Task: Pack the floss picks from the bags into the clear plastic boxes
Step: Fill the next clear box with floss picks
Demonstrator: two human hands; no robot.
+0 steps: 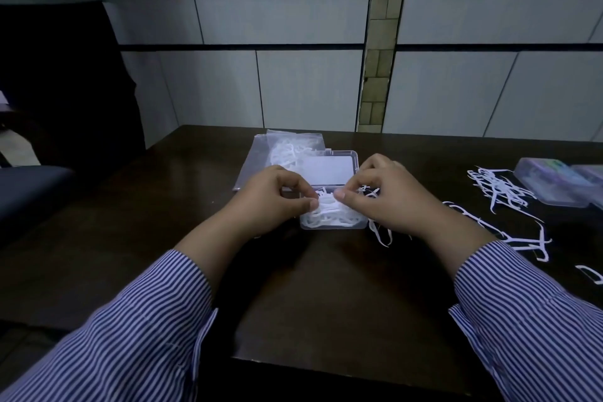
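A clear plastic box (332,225) stands open in the middle of the dark table, its lid (329,170) folded back. White floss picks (329,214) fill its tray. My left hand (277,196) and my right hand (388,196) hover over the tray, thumbs and fingertips pinched on the picks in it. Behind the lid lie clear bags (287,147), one with white picks inside. More loose floss picks (499,188) are scattered on the table to the right.
Closed clear boxes (554,184) with picks inside sit at the far right edge. A few picks (528,243) lie near my right sleeve. A dark chair (29,186) stands to the left. A tiled wall rises behind the table (326,287).
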